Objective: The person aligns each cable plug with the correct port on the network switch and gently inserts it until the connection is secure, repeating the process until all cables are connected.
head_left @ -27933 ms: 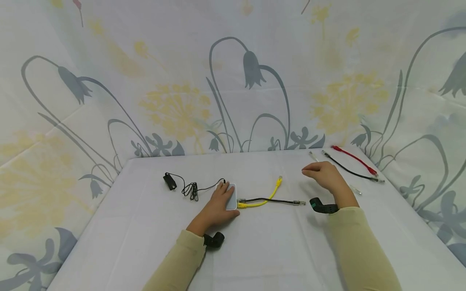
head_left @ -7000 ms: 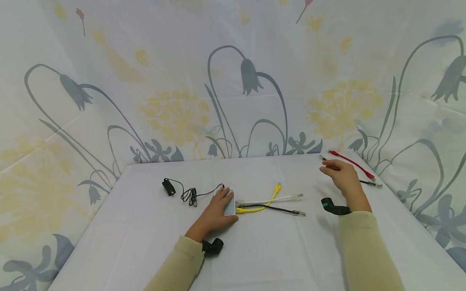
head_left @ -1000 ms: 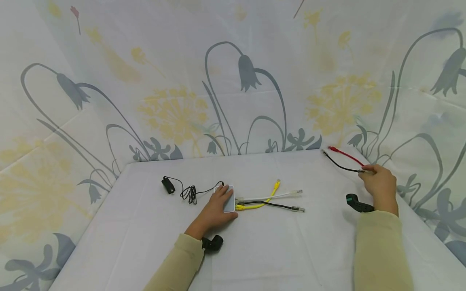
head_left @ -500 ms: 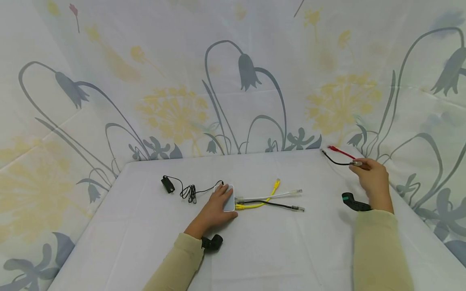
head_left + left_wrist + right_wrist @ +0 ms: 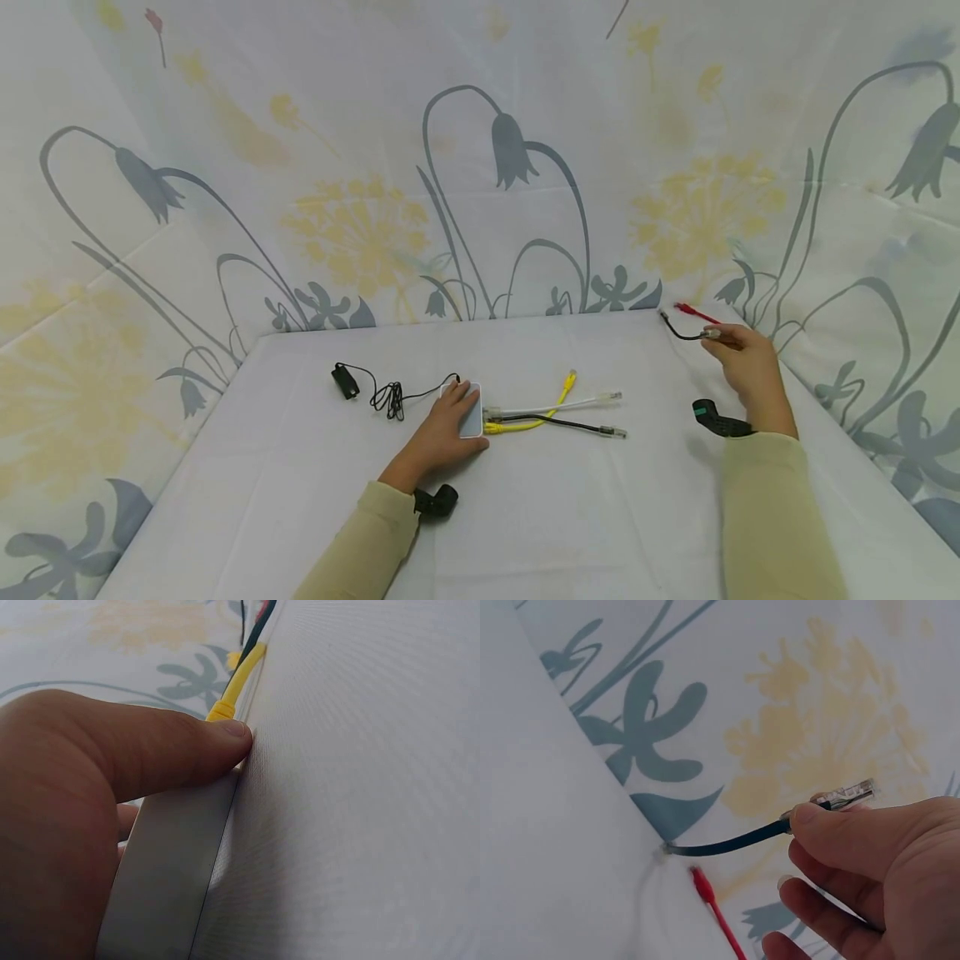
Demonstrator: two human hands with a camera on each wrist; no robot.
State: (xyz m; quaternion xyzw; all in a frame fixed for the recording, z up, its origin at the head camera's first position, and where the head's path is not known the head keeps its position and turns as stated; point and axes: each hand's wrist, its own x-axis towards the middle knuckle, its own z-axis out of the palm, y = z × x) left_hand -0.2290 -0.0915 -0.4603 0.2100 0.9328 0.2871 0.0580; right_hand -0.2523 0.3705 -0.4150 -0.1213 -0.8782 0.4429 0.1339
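My left hand grips a small white box with a grey top, fingers over its top and thumb along its side. Yellow, white and black network cables run from the box's right side, their other ends lying on the cloth. At the back right, my right hand pinches another black network cable just behind its clear plug. That plug is raised. The cable's far end hangs down toward the table's back edge.
A red network cable lies behind my right hand, partly hidden by it. Left of the box are a black power adapter and its bundled cord, which reaches the box. Flowered cloth hangs behind the white-covered table.
My right hand has moved left with the black cable's plug, bending the cable. Earlier, a white cable was added beside the box. My left hand stays on the box.
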